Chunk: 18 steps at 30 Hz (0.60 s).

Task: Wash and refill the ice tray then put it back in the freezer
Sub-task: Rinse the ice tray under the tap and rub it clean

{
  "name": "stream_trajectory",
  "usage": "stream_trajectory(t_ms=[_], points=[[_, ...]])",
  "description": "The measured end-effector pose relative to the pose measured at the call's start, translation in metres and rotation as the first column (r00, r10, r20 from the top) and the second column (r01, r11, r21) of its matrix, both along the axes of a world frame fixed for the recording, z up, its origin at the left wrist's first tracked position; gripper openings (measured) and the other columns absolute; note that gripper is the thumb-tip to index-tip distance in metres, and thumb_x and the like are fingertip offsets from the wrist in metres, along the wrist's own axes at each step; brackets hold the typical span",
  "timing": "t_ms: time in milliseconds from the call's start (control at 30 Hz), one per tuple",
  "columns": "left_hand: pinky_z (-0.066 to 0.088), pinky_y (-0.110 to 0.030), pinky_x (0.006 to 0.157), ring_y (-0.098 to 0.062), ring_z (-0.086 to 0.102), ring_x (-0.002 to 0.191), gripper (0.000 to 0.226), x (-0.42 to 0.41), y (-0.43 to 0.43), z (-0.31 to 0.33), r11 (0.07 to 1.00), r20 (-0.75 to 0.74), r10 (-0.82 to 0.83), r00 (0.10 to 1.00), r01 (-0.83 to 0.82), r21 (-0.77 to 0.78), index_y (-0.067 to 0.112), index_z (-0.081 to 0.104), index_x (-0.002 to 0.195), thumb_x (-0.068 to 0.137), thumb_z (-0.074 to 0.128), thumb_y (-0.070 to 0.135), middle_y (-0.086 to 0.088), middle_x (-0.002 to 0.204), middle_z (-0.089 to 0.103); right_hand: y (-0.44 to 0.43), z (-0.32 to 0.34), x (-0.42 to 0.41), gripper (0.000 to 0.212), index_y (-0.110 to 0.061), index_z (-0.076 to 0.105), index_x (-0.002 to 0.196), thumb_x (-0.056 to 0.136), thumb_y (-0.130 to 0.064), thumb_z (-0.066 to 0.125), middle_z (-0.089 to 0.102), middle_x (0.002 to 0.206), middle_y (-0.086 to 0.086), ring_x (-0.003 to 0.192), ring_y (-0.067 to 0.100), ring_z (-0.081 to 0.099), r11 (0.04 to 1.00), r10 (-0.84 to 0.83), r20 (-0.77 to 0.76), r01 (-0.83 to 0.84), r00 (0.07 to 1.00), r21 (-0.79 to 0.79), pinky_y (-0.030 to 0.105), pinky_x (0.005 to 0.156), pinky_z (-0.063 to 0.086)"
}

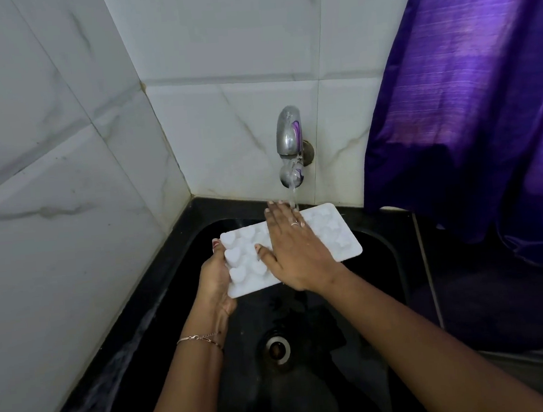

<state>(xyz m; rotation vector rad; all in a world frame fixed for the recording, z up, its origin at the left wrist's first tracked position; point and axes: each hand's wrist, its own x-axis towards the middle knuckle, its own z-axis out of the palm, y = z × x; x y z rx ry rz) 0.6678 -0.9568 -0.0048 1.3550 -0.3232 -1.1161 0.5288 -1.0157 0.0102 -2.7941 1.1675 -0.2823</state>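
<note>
My left hand (215,277) grips the ice tray (337,236) at its eight o'clock end; my right hand (294,249) lies flat across it, tap (289,136) running at twelve o'clock.

Home kitchen, tiled wall (65,157), black sink (311,397), tap (289,136)

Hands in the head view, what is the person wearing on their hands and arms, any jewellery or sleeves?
The left hand has a thin gold-toned chain bracelet with a small clasp at its wrist. The right hand wears a slim pale ring on one finger. No sleeves, gloves or watch show on either arm.
</note>
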Motion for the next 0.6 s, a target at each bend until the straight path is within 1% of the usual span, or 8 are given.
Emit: stream_trajectory(t_ms=[100, 167, 267, 367, 433, 500, 533, 600], points=[[0.051, -0.017, 0.047, -0.009, 0.068, 0.057, 0.042, -0.005, -0.006, -0.001, 1.0, -0.022, -0.026, 0.999, 0.026, 0.004, 0.011, 0.062, 0.087, 0.103, 0.033, 0.037, 0.0, 0.065, 0.07, 0.006, 0.0, 0.004, 0.078, -0.002, 0.008, 0.153, 0.089, -0.047, 0.003, 0.003, 0.162, 0.014, 0.15, 0.022, -0.002, 0.992, 0.124, 0.006, -0.124, 0.992, -0.037, 0.036, 0.121, -0.002], [0.052, -0.017, 0.048, -0.007, 0.069, 0.059, 0.041, -0.011, -0.007, -0.003, 0.998, -0.098, -0.058, 0.994, 0.058, -0.007, 0.01, 0.063, 0.089, 0.104, 0.033, 0.034, -0.001, 0.069, 0.072, 0.015, -0.002, 0.01, 0.071, -0.002, 0.014, 0.152, 0.092, -0.04, 0.012, 0.008, 0.161, 0.014, 0.15, 0.022, 0.003, 0.969, 0.232, 0.006, -0.231, 0.973, -0.088, 0.036, 0.122, 0.003], [0.054, -0.019, 0.053, -0.011, 0.072, 0.069, 0.042, -0.017, -0.001, -0.005, 0.997, -0.141, -0.072, 0.987, 0.068, -0.029, 0.009, 0.067, 0.09, 0.103, 0.036, 0.035, -0.005, 0.077, 0.075, 0.028, -0.009, 0.013, 0.064, -0.003, 0.019, 0.152, 0.096, -0.034, 0.026, 0.013, 0.161, 0.013, 0.149, 0.02, 0.009, 0.923, 0.36, -0.017, -0.359, 0.933, -0.139, 0.037, 0.121, 0.01], [0.056, -0.024, 0.052, -0.014, 0.071, 0.063, 0.046, -0.011, 0.006, -0.006, 0.998, -0.198, -0.062, 0.978, 0.067, 0.018, 0.006, 0.064, 0.086, 0.102, 0.036, 0.039, -0.007, 0.071, 0.073, 0.028, -0.017, 0.001, 0.06, -0.005, 0.021, 0.152, 0.1, -0.036, 0.028, 0.019, 0.16, 0.011, 0.148, 0.021, 0.015, 0.877, 0.432, -0.06, -0.435, 0.9, -0.206, 0.037, 0.121, 0.015], [0.058, -0.032, 0.066, -0.015, 0.071, 0.06, 0.046, -0.005, 0.007, -0.006, 0.998, -0.218, -0.029, 0.975, 0.041, 0.048, 0.004, 0.062, 0.086, 0.102, 0.037, 0.04, -0.01, 0.072, 0.071, 0.024, -0.024, -0.016, 0.057, -0.009, 0.022, 0.152, 0.102, -0.035, 0.029, 0.025, 0.158, 0.008, 0.146, 0.021, 0.022, 0.841, 0.473, -0.101, -0.482, 0.875, -0.243, 0.037, 0.119, 0.02], [0.049, -0.035, 0.078, -0.011, 0.067, 0.061, 0.041, 0.002, 0.009, -0.009, 0.999, -0.158, -0.009, 0.987, 0.016, 0.041, 0.006, 0.058, 0.082, 0.104, 0.034, 0.031, -0.01, 0.074, 0.066, 0.019, -0.03, -0.035, 0.055, -0.012, 0.022, 0.152, 0.103, -0.036, 0.029, 0.028, 0.157, 0.008, 0.145, 0.021, 0.025, 0.825, 0.481, -0.126, -0.496, 0.868, -0.27, 0.036, 0.118, 0.024], [0.048, -0.034, 0.076, -0.012, 0.065, 0.065, 0.04, 0.006, 0.012, -0.01, 0.999, -0.13, -0.007, 0.991, 0.014, 0.051, 0.008, 0.059, 0.081, 0.104, 0.034, 0.03, -0.008, 0.073, 0.066, 0.018, -0.034, -0.046, 0.055, -0.012, 0.021, 0.152, 0.104, -0.036, 0.029, 0.028, 0.157, 0.008, 0.145, 0.021, 0.026, 0.826, 0.476, -0.126, -0.492, 0.87, -0.276, 0.036, 0.118, 0.025], [0.05, -0.034, 0.072, -0.018, 0.069, 0.071, 0.04, 0.014, 0.02, -0.01, 0.996, -0.185, -0.035, 0.982, 0.049, 0.071, 0.009, 0.064, 0.087, 0.102, 0.039, 0.037, -0.006, 0.076, 0.073, 0.016, -0.039, -0.065, 0.054, -0.012, 0.021, 0.153, 0.104, -0.03, 0.034, 0.027, 0.158, 0.007, 0.145, 0.021, 0.026, 0.828, 0.464, -0.127, -0.48, 0.877, -0.289, 0.035, 0.117, 0.027]])
